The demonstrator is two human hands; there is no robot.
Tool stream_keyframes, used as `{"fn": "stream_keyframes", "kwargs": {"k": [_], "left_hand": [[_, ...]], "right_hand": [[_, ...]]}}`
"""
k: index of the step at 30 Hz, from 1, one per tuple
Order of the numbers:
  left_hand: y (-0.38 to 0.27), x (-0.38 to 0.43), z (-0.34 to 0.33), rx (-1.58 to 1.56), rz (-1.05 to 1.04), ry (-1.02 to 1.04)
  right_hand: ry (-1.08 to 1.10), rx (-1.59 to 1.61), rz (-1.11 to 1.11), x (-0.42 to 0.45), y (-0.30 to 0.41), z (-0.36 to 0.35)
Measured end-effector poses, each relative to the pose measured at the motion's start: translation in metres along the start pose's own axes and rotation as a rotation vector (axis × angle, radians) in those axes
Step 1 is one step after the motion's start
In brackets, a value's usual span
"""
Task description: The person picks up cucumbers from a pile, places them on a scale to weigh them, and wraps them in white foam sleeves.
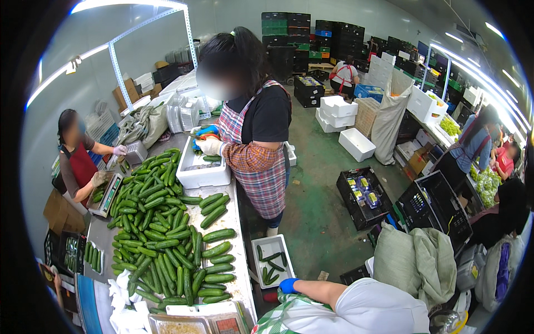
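Note:
My right hand point(288, 286), in a blue glove, is low beside the table, against my green-and-white checked apron point(292, 301). Its fingers are mostly hidden, so what it may hold cannot be told. A red object point(271, 297) shows just left of it, and a white foam box point(255, 280) with several cucumbers is just above it in the picture. My left hand is out of view. On the metal table lies a large heap of cucumbers point(158, 234), with a row of cucumbers point(219, 254) along the near edge. White cloths point(125, 298) and a shallow tray point(179, 325) lie at the table's lower end.
A co-worker point(258, 125) in a plaid apron holds an orange-handled tool over a white foam box point(204, 178). Across the table another co-worker point(79, 158) handles a scale point(109, 194). Behind are a black crate point(386, 213) with packed goods and grey-green sacks point(396, 259).

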State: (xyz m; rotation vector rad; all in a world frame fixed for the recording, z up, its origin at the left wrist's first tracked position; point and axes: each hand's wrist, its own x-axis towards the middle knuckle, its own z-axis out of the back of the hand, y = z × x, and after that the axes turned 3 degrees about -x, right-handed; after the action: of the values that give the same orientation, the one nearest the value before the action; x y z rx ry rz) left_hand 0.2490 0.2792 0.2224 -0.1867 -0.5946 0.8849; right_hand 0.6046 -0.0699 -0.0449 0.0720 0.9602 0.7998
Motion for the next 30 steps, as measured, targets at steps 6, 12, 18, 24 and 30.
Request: {"fn": "stream_keyframes", "kwargs": {"k": [6, 12, 18, 24, 30], "left_hand": [[0.012, -0.002, -0.002, -0.004, 0.051, 0.040], [-0.006, -0.001, 0.006, -0.087, 0.056, 0.062], [0.005, -0.003, 0.003, -0.072, 0.156, 0.140], [0.004, -0.002, 0.001, -0.112, 0.126, 0.114], [0.006, -0.002, -0.001, -0.134, 0.111, 0.110]], "right_hand": [[-0.008, 0.025, -0.136, -0.007, -0.034, 0.000], [0.008, 0.014, -0.163, -0.023, -0.031, -0.005], [-0.024, 0.008, -0.099, -0.015, -0.024, -0.004], [-0.025, -0.021, -0.102, -0.018, -0.019, 0.002], [-0.052, 0.019, -0.115, -0.022, -0.025, -0.004]]}}
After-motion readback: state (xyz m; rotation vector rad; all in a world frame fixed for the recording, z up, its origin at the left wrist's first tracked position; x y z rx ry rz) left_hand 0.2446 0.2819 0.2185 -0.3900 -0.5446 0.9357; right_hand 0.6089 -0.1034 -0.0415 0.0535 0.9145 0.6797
